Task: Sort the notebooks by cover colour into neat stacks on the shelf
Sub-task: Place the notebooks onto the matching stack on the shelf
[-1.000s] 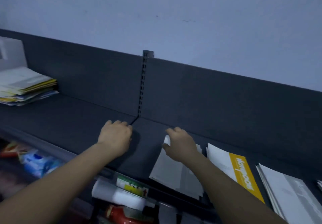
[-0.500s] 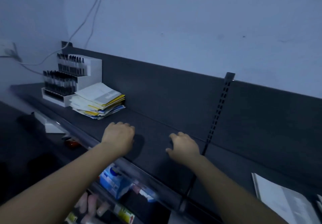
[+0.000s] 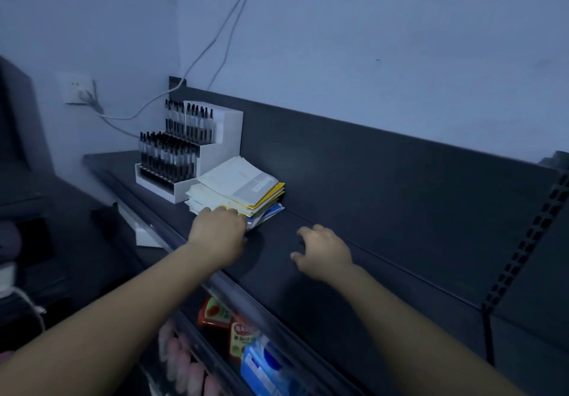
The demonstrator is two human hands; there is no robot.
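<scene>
A loose stack of notebooks (image 3: 240, 187) with white, grey, yellow and blue covers lies on the dark shelf (image 3: 354, 272), next to a pen display. My left hand (image 3: 220, 231) reaches the near edge of the stack, its fingers curled down against the lowest notebooks; whether it grips them is hidden. My right hand (image 3: 323, 254) hovers over the bare shelf to the right of the stack, fingers loosely curled and holding nothing.
A white tiered stand of black pens (image 3: 184, 152) sits left of the stack. Cables hang from the wall to a socket (image 3: 78, 90). Packaged goods (image 3: 243, 334) fill the lower shelf. The shelf's dark back panel (image 3: 400, 180) rises behind.
My view swung left along the shelf, away from the notebooks on the right. Both hands moved left; my left hand went from the bare shelf to the stack's near edge.
</scene>
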